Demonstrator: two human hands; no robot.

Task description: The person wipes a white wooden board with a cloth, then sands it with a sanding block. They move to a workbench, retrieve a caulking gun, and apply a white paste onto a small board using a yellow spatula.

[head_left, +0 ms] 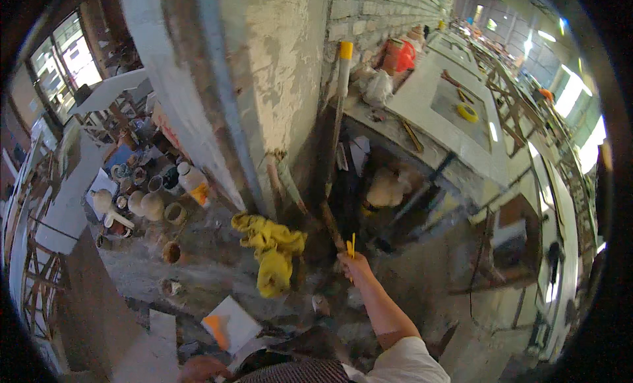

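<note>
My right hand (355, 265) reaches forward and down, closed on a thin yellow stick-like object (352, 245) that pokes up from my fingers. It sits at the lower end of a long-handled tool (337, 139) with a yellow top, which leans against the plastered pillar (277, 86). A crumpled yellow cloth (270, 248) lies on the dusty floor just left of my hand. My left hand is out of view.
Several pots, jars and cans (148, 198) stand on the floor at left. A white board with an orange patch (227, 325) lies near my feet. A white workbench (455, 112) with a yellow tape roll (468, 112) runs at right. Wooden frames (508, 244) stand beside it.
</note>
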